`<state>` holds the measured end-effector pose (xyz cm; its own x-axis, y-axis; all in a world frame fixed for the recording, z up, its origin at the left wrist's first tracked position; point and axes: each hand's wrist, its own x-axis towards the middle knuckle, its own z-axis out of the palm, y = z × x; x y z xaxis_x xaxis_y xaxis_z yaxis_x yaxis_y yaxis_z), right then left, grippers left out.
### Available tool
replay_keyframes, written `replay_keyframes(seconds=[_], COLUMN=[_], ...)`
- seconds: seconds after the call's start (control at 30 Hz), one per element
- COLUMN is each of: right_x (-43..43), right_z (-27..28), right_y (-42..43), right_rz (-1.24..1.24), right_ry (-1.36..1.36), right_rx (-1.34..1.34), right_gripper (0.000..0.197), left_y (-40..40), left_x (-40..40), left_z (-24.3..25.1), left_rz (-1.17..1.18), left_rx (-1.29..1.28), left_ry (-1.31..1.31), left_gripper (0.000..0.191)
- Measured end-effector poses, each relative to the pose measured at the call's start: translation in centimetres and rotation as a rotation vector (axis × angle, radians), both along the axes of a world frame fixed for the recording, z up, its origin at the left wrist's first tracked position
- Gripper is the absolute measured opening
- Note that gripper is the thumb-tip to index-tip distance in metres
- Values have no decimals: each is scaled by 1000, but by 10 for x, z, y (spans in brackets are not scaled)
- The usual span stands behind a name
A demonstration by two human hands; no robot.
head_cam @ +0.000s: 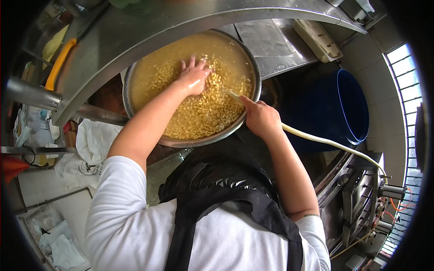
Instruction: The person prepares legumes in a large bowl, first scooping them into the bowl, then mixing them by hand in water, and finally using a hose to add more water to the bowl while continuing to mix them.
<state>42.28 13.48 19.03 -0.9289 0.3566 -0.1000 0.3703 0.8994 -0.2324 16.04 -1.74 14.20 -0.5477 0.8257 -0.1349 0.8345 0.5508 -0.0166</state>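
Observation:
A large round metal basin (pixel 256 69) in front of me holds cloudy yellowish water (pixel 203 44) and a heap of pale yellow beans (pixel 200 118). My left hand (pixel 195 76) rests among the beans at the middle of the basin, wet, with its fingers spread and fingertips partly under the water. A cream-coloured hose (pixel 318 138) runs in from the right. Near its end, my right hand (pixel 262 117) grips it over the basin's right rim, index finger stretched along it. The hose's mouth points into the beans, where the surface is disturbed.
A steel shelf (pixel 152 32) overhangs the basin's far left side. Right of the basin stand a deep blue barrel (pixel 352 108) and a metal worktop (pixel 264 40) bearing a beige plastic tray (pixel 317 40). Machinery (pixel 359 200) sits at lower right; white sacks (pixel 95 140) lie left.

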Motion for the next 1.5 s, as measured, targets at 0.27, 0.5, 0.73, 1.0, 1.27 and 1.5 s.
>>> replay_keyframes(seconds=[0.27, 0.5, 0.73, 1.0, 1.27, 1.5], right_x=[-3, -4, -13, -3, -4, -3], right_z=[3, 7, 6, -2, 2, 3], right_y=[-2, -2, -8, 1, 0, 3], right_rz=[-6, -28, 45, -11, 7, 25], right_ry=[-10, -34, 22, -7, -41, -26], right_rx=[-8, -21, -40, -25, -12, -12], right_gripper=[51, 51, 52, 50, 52, 55], left_y=[6, -1, -40, 1, -7, -12], left_x=[-79, -163, -251, -191, -157, -133], left_z=[9, -38, -104, -115, -113, -118], left_rz=[238, 314, 153, 200, 234, 238], left_rx=[-72, -46, 107, -97, -163, -188], left_ry=[3, -59, -270, -348, -420, -484], left_gripper=[89, 103, 82, 71, 61, 53])
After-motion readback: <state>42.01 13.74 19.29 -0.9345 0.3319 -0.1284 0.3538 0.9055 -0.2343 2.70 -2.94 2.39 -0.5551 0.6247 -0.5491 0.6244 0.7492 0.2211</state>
